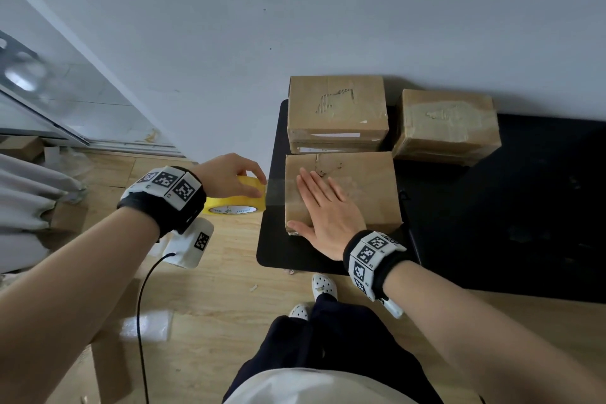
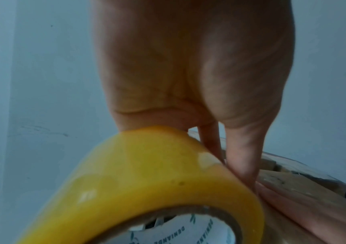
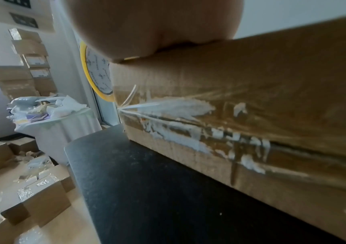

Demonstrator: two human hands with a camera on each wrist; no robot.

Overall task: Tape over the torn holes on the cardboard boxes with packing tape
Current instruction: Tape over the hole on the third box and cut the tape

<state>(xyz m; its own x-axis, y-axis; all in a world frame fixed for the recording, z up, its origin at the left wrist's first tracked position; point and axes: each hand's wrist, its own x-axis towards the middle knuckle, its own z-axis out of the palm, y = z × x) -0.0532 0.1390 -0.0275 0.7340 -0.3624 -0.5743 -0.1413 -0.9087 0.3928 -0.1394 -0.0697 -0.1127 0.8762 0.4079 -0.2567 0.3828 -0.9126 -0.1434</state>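
The near box (image 1: 341, 190) sits at the left end of the black table (image 1: 492, 239), and a clear strip of tape (image 1: 277, 192) runs taut from its top out to the yellow roll (image 1: 237, 198), held just off the box's left edge. The left hand (image 1: 226, 179) has its fingers curled over the roll, gripping it. The right hand (image 1: 323, 210) lies flat with fingers straight on the box top, pressing the stuck end down and holding nothing.

The torn spot on this box (image 1: 323, 167) looks to be just beyond the fingertips, toward the back edge, so the strip may be lying in front of it rather than over it (hard to judge from here, the tape being see-through). If so, the hole stays open.

Other risks, as I see them: pull the roll too hard and the box could slide toward the table's edge or the stuck end could lift under the palm. Let the span go slack and it may fold onto itself or wrinkle.

Two more boxes stand behind: the back left box (image 1: 337, 108) shows a torn patch on top, the right-hand one (image 1: 446, 125) already looks taped.
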